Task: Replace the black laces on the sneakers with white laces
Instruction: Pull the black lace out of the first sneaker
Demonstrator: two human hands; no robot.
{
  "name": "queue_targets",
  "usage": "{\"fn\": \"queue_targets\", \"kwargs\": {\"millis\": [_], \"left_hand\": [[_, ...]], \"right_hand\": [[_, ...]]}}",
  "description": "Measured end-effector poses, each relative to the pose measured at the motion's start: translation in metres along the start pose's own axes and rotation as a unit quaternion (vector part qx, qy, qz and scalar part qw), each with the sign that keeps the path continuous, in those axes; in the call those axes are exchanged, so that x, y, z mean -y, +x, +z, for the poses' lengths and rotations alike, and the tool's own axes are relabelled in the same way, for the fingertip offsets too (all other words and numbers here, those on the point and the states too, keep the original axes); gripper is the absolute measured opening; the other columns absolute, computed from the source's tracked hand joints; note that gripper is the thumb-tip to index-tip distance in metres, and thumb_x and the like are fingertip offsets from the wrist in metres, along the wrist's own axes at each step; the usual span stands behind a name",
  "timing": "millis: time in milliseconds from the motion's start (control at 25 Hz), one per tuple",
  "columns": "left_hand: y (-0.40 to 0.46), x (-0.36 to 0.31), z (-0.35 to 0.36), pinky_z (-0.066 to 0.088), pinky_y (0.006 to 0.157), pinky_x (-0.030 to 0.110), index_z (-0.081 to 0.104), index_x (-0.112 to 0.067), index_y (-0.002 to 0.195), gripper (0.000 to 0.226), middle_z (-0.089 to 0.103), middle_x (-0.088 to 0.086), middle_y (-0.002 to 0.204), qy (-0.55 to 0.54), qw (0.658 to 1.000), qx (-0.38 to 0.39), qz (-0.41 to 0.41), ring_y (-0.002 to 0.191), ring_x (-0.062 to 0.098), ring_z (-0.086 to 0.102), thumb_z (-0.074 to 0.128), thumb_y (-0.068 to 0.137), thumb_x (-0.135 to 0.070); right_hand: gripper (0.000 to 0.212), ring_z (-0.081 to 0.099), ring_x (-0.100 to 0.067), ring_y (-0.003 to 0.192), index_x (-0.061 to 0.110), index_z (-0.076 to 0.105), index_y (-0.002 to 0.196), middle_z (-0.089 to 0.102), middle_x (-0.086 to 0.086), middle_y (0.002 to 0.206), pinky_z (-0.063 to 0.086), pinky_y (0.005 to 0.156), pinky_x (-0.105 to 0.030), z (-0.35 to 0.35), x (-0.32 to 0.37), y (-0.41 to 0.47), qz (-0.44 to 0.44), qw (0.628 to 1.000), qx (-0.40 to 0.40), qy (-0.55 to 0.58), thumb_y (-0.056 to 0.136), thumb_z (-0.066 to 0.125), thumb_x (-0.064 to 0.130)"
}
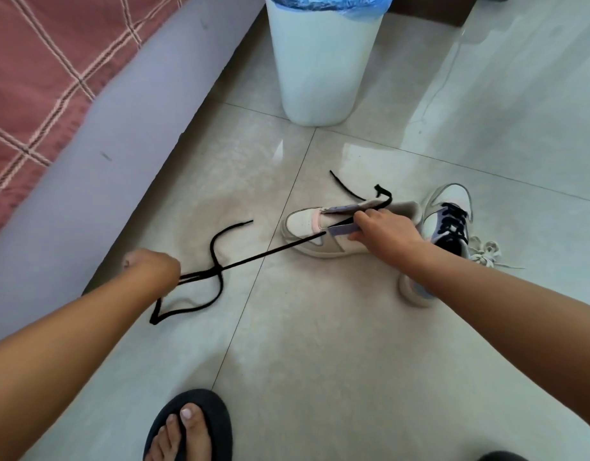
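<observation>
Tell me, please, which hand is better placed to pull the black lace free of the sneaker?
Left. The left hand already grips the taut black lace, while the right hand steadies the white low-top sneaker.

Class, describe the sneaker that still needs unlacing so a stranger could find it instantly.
Start at the white bin and come down the floor to two sneakers. Take the far-right sneaker, beside loose white laces. Unlike the sneaker held by the right hand, its black lacing remains fully crisscrossed.
</observation>
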State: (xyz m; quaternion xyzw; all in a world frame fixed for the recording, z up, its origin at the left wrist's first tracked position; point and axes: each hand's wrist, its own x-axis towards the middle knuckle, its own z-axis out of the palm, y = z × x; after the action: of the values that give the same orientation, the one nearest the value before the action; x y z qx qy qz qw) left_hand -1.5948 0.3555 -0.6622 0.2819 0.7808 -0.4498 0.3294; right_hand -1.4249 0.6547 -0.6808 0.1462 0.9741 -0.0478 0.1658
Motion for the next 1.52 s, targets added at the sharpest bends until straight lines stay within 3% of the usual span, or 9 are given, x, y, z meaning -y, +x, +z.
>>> {"fn": "queue_targets", "kwargs": {"millis": [80, 320, 600, 720, 880, 1040, 1240, 1400, 1520], "left_hand": [[-0.005, -0.009, -0.009, 0.041, 0.082, 0.027, 0.058, -0.02, 0.118, 0.027, 0.059, -0.004, 0.117, -0.021, 1.0, -0.009, 0.001, 0.108, 0.02, 0.059, 0.05, 0.094, -0.027], [-0.016, -0.109, -0.075, 0.038, 0.079, 0.033, 0.042, -0.01, 0.128, 0.042, 0.054, 0.007, 0.122, -0.119, 0.907, -0.371, 0.157, 0.111, 0.027, 0.053, 0.033, 0.1, -0.04], [-0.004, -0.111, -0.088, 0.034, 0.079, 0.031, 0.047, -0.013, 0.118, 0.029, 0.059, 0.003, 0.114, -0.019, 0.915, -0.365, 0.169, 0.104, 0.024, 0.059, 0.046, 0.09, -0.005], [0.001, -0.099, -0.063, 0.03, 0.069, 0.03, 0.048, -0.012, 0.111, 0.017, 0.062, 0.003, 0.107, -0.046, 0.923, -0.35, 0.154, 0.095, 0.025, 0.062, 0.04, 0.098, -0.018], [-0.005, -0.102, -0.081, 0.034, 0.056, 0.025, 0.062, -0.012, 0.098, 0.045, 0.064, 0.002, 0.083, -0.088, 0.892, -0.422, 0.134, 0.071, 0.019, 0.064, 0.067, 0.079, -0.053], [0.009, -0.119, -0.104, 0.034, 0.073, 0.03, 0.051, -0.013, 0.12, 0.026, 0.058, 0.007, 0.118, -0.291, 0.901, -0.285, 0.153, 0.108, 0.027, 0.056, 0.048, 0.096, -0.024], [0.009, -0.099, -0.094, 0.03, 0.074, 0.029, 0.057, -0.015, 0.108, 0.015, 0.06, 0.006, 0.115, -0.234, 0.912, -0.299, 0.154, 0.107, 0.026, 0.057, 0.05, 0.095, -0.018], [0.018, -0.039, -0.044, 0.039, 0.074, 0.029, 0.059, -0.012, 0.107, 0.018, 0.061, 0.006, 0.11, -0.225, 0.956, -0.189, 0.018, 0.1, 0.026, 0.059, 0.056, 0.092, -0.021], [0.016, -0.003, -0.01, 0.042, 0.073, 0.028, 0.059, -0.015, 0.115, 0.029, 0.059, 0.002, 0.115, -0.169, 0.977, -0.011, -0.13, 0.101, 0.021, 0.058, 0.049, 0.089, -0.008]], "right_hand": [[0.033, 0.051, -0.028, 0.11, 0.009, 0.048, 0.112, 0.057, -0.009, 0.116, 0.04, 0.071, -0.036, 0.002, 0.007, -0.003, -0.012, 1.0, -0.007, 0.003, 0.097, 0.043, 0.038], [0.03, 0.056, -0.028, 0.107, 0.009, 0.048, 0.111, 0.059, -0.01, 0.114, 0.033, 0.066, -0.034, 0.006, 0.036, -0.009, -0.06, 0.998, -0.015, 0.022, 0.098, 0.043, 0.036], [0.029, 0.058, -0.029, 0.105, 0.007, 0.048, 0.11, 0.06, -0.011, 0.114, 0.035, 0.066, -0.035, 0.006, 0.034, -0.009, -0.053, 0.998, -0.004, 0.04, 0.098, 0.043, 0.034], [0.029, 0.058, -0.032, 0.104, 0.004, 0.049, 0.108, 0.06, -0.015, 0.114, 0.042, 0.073, -0.039, 0.003, 0.021, -0.007, -0.033, 0.998, 0.002, 0.059, 0.098, 0.044, 0.031], [0.03, 0.059, -0.032, 0.101, 0.005, 0.049, 0.107, 0.06, -0.014, 0.112, 0.042, 0.073, -0.039, 0.004, 0.031, -0.009, -0.054, 0.996, 0.003, 0.07, 0.097, 0.045, 0.033], [0.03, 0.06, -0.031, 0.1, 0.004, 0.051, 0.107, 0.062, -0.014, 0.111, 0.042, 0.071, -0.038, 0.008, 0.041, -0.008, -0.059, 0.995, -0.006, 0.085, 0.097, 0.047, 0.032], [0.028, 0.059, -0.031, 0.103, 0.005, 0.052, 0.105, 0.062, -0.014, 0.113, 0.043, 0.075, -0.037, 0.006, 0.03, -0.007, -0.019, 0.996, 0.0, 0.083, 0.097, 0.045, 0.031], [0.03, 0.058, -0.031, 0.104, 0.004, 0.052, 0.105, 0.062, -0.015, 0.113, 0.042, 0.074, -0.036, 0.0, 0.004, -0.008, 0.019, 0.996, -0.019, 0.085, 0.097, 0.046, 0.032], [0.03, 0.057, -0.029, 0.107, 0.004, 0.051, 0.106, 0.062, -0.014, 0.112, 0.041, 0.073, -0.035, 0.002, -0.01, -0.01, 0.036, 0.997, -0.018, 0.068, 0.097, 0.045, 0.033]]}}
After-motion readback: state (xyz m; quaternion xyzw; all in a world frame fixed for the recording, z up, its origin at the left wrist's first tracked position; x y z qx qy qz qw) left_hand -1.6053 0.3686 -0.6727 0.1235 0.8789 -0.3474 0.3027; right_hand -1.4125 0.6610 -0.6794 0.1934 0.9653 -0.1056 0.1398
